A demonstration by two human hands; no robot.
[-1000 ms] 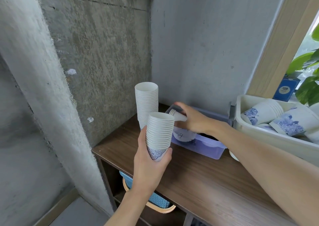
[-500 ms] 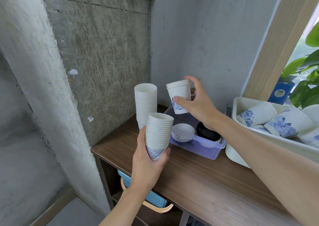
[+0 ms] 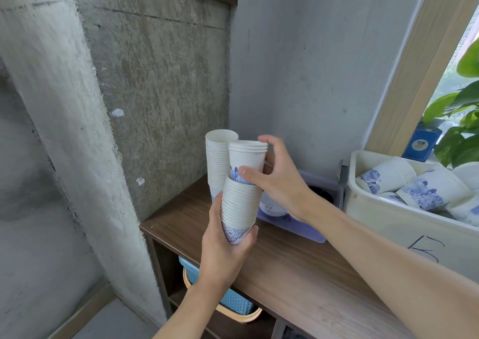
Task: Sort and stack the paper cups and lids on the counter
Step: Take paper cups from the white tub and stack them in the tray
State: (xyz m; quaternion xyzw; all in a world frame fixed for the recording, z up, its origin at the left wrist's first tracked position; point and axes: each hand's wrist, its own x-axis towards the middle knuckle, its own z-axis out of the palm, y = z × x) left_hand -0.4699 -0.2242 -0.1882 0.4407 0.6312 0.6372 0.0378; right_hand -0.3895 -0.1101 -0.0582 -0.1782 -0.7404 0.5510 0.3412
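Over the worktop (image 3: 298,268), in front of the tall stack (image 3: 216,162) standing by the wall, steady the held stack (image 3: 239,204) upright with the left hand (image 3: 223,258) wrapped round its base. Centre the short nest (image 3: 247,154), pinched in the right hand (image 3: 282,180) and already entering the top rim. Then press straight down, not skewed, to avoid crumpling rims.

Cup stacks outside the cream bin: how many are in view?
3. A tall stack stands on the counter; the left hand holds a second stack; the right hand holds a short stack, its base inside the second. Others may be hidden.
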